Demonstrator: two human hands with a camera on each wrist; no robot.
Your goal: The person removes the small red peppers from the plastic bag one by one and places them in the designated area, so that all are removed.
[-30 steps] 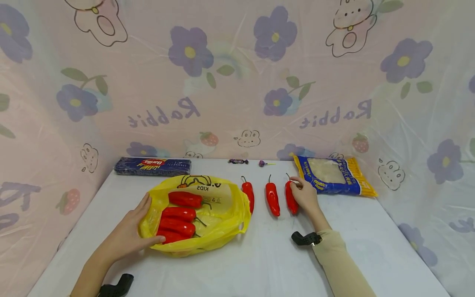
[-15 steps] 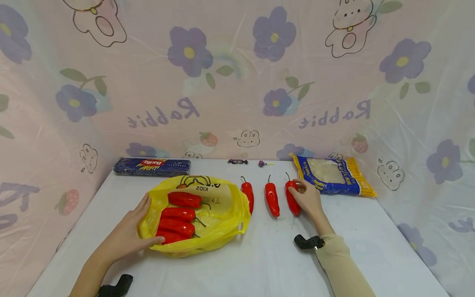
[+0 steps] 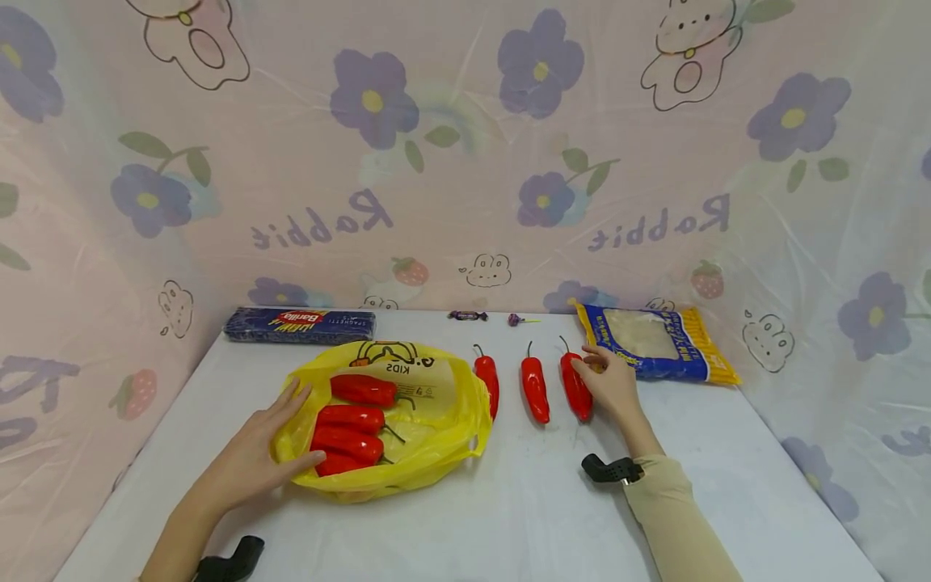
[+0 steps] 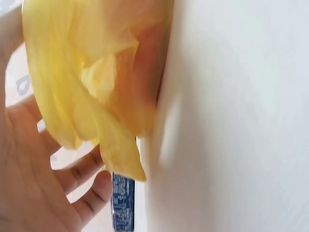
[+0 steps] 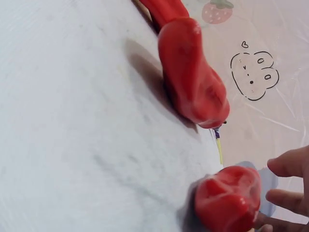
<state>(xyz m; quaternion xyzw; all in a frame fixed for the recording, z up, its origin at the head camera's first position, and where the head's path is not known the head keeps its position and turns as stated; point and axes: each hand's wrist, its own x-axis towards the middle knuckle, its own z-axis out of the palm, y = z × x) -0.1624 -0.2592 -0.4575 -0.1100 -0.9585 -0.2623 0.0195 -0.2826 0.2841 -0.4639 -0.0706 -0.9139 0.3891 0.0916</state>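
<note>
A yellow plastic bag (image 3: 436, 453) lies with its mouth spread, several red peppers (image 3: 364, 391) inside. My left hand (image 3: 250, 449) rests at its left end, fingers spread along the back and thumb near the front rim; in the left wrist view those fingers reach loosely behind the plastic. To the bag's right, three red peppers stand in a row, stems away from me: one (image 3: 486, 381) partly hidden by the bag, a middle one (image 3: 534, 390) and a right one (image 3: 577, 392). My right hand (image 3: 612, 386) is beside the right pepper, fingers loosely extended; contact is unclear.
A dark blue spaghetti pack (image 3: 300, 326) lies at the back left. Behind the peppers are a wrapped candy (image 3: 468, 316) and a small lollipop (image 3: 514, 320). A blue and yellow pack (image 3: 650, 343) lies just beyond my right hand. Patterned curtains bound the white table (image 3: 524, 517).
My right hand has slid rightward from the stem end of the right pepper, and its fingers have loosened. That pepper has shifted slightly right. The left fingers and thumb have eased a little off the bag.
</note>
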